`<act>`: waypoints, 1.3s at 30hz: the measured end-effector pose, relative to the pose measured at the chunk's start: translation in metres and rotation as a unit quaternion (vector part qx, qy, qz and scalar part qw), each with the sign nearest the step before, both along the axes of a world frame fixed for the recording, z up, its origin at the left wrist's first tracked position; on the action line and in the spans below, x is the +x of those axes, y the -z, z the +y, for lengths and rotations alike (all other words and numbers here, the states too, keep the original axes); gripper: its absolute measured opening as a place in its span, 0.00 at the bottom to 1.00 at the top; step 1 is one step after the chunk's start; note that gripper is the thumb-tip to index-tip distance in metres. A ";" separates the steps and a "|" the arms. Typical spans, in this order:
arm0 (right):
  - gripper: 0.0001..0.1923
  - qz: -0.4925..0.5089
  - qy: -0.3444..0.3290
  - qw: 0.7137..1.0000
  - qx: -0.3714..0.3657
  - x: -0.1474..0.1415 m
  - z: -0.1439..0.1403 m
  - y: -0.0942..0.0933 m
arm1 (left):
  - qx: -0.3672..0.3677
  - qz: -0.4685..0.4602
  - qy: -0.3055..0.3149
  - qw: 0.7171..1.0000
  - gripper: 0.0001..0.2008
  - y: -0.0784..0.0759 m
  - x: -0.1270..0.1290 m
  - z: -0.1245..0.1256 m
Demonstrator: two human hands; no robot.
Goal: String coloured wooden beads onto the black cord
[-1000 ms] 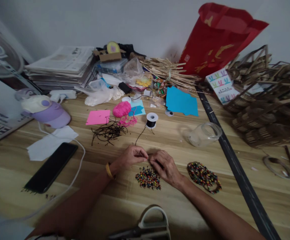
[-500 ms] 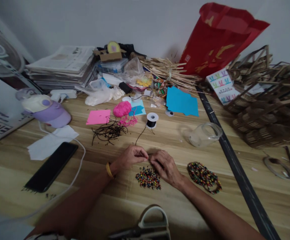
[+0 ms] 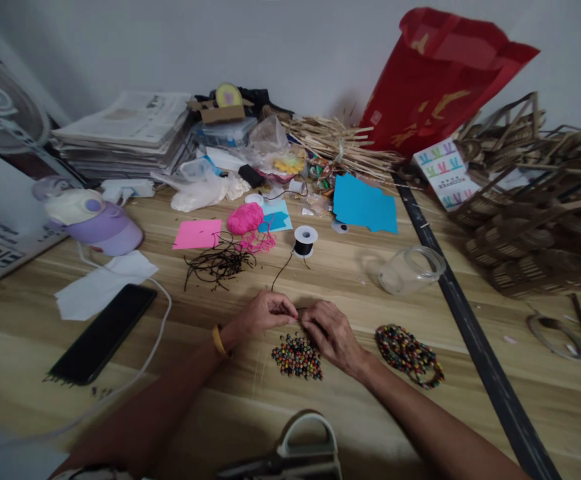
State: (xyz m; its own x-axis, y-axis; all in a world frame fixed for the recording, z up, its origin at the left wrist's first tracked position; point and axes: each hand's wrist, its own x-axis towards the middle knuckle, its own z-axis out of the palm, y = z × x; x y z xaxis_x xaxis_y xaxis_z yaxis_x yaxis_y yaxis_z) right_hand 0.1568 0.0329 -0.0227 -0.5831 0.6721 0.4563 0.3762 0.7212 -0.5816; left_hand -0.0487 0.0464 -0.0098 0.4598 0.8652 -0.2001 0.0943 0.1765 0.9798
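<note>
Both hands pinched on black cord w/ beads; writing unreadable

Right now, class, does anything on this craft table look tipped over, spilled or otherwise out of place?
Yes. The clear glass jar lies on its side, mouth toward the right, instead of standing. Loose coloured beads sit in an open pile on the bare wooden table, just below the left hand and right hand.
</note>
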 end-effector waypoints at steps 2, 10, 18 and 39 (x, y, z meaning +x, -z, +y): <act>0.08 0.001 0.000 1.000 -0.001 0.000 0.000 0.000 | 0.003 0.004 0.000 1.000 0.09 0.001 0.000 0.000; 0.08 -0.003 -0.003 1.000 -0.007 0.000 0.000 0.000 | 0.004 -0.003 0.002 1.000 0.09 0.004 0.000 0.000; 0.08 -0.002 -0.007 1.000 -0.007 -0.001 0.000 0.000 | 0.002 -0.019 0.002 1.000 0.09 0.005 0.002 0.000; 0.04 0.055 -0.003 0.998 -0.016 -0.002 -0.001 0.001 | 0.067 0.028 -0.005 0.997 0.08 0.001 0.005 -0.002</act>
